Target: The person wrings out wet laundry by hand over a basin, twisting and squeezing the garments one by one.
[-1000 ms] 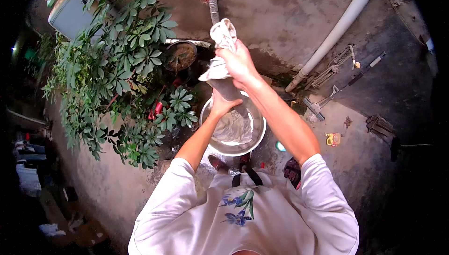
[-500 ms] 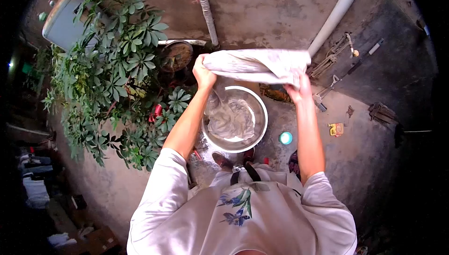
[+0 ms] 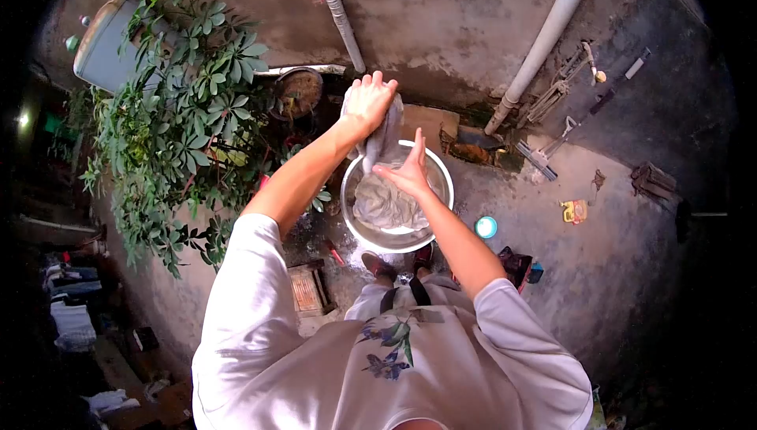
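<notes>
My left hand is closed around a bunched, light grey wet cloth, which hangs down over the metal basin. My right hand is lower, above the basin, with its fingers stretched out and its thumb close to the cloth's lower end; whether the thumb touches it I cannot tell. Inside the basin lies more crumpled grey cloth. The exact kind of either cloth is not clear.
A leafy potted plant fills the left side. Pipes run along the wall. To the right are a turquoise-rimmed cup, a yellow package and long-handled tools. A washboard-like item lies near my feet.
The cloth, earlier stretched sideways between both hands, now hangs bunched from my left hand. My right hand has let go and moved left and down over the basin.
</notes>
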`<move>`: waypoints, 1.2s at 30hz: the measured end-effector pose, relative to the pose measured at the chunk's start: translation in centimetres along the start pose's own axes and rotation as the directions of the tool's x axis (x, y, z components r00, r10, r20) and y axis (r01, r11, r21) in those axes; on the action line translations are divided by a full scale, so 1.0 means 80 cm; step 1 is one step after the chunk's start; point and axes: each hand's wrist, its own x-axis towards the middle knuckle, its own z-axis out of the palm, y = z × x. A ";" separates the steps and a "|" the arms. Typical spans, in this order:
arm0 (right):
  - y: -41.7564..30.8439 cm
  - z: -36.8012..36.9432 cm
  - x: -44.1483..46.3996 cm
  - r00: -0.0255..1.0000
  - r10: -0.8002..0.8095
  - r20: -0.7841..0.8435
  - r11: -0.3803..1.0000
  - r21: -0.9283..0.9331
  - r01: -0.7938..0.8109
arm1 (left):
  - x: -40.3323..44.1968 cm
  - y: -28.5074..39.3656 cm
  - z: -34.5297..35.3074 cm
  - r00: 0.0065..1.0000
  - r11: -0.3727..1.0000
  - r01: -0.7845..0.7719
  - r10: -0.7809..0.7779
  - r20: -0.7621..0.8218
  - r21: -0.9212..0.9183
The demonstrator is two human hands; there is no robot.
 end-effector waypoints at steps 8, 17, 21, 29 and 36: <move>0.015 0.045 0.027 0.960 -0.122 -0.251 0.989 0.046 0.137 | 0.009 0.061 -0.064 0.979 0.970 -0.068 0.020 -0.201 -0.233; -0.020 -0.036 0.099 0.850 0.214 -0.481 0.814 0.569 0.117 | 0.045 0.111 -0.136 0.941 0.939 -0.141 0.029 -0.337 -0.313; 0.063 -0.045 0.187 0.640 0.057 -0.766 0.754 0.454 0.475 | 0.053 0.090 -0.120 0.922 0.871 -0.101 -0.100 -0.374 -0.482; -0.021 -0.116 0.224 0.842 0.483 -0.241 0.110 0.971 0.215 | 0.061 0.025 0.032 0.703 0.262 0.281 -0.711 0.013 -0.923; -0.070 -0.109 0.238 0.944 0.288 -0.164 0.101 0.985 0.140 | 0.054 0.065 0.096 0.500 -0.898 0.338 -0.081 0.862 -0.280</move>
